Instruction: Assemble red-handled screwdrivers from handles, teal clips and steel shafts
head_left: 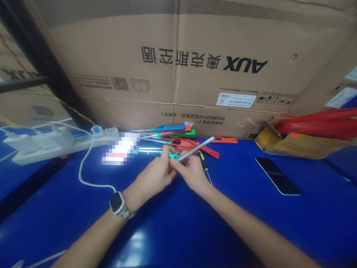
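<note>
Both hands meet over the blue table [237, 198]. My left hand [155, 174], with a watch [119, 204] on the wrist, is closed on the lower end of a silver metal rod [195, 148]. My right hand [191, 171] pinches the same rod a little higher up. The rod slants up and to the right. A black-and-yellow screwdriver [202, 160] lies just beside the right hand. Behind the hands sits a pile of tools with blue, green and red handles [178, 136].
A large AUX cardboard box [198, 64] walls off the back. A phone [278, 176] lies face up at the right. A yellow packet [295, 144] and a red bag [322, 121] sit far right. A white power strip [49, 143] with cables is at the left.
</note>
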Tool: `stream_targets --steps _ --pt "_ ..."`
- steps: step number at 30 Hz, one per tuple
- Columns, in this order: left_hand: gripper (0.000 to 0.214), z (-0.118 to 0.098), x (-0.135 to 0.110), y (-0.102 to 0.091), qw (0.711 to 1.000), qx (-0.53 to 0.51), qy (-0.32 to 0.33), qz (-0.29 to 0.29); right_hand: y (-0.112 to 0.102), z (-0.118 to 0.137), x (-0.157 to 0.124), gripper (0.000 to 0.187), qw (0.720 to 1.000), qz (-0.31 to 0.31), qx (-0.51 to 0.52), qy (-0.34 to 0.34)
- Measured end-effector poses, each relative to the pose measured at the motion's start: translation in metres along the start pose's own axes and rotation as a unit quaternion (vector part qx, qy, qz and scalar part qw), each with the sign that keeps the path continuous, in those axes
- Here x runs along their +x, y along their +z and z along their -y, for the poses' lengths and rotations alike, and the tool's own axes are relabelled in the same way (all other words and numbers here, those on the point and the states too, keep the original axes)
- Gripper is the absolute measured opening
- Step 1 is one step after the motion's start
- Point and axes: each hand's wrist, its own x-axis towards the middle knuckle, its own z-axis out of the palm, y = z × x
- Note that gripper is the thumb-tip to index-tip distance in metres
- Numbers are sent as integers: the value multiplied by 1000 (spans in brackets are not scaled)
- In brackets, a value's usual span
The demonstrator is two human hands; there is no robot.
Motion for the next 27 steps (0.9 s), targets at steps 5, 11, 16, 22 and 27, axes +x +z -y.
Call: stream_targets --steps 5,11,16,22,27 --pt "40 -3 3 0 998 -59 18 -12 3 4 0 39 1000 11 -4 -1" --pt "59 -3 8 -4 998 -35 44 -4 -6 5 2 37 999 -2 -30 -16" --pt "46 15 4 -24 982 148 117 -24 -14 3 4 44 998 -60 -20 5" --pt "33 19 0 -30 979 177 85 50 -18 6 5 42 997 -72 12 -5" --pt "35 11 -2 -21 991 96 52 78 -22 10 5 41 999 -33 27 8"
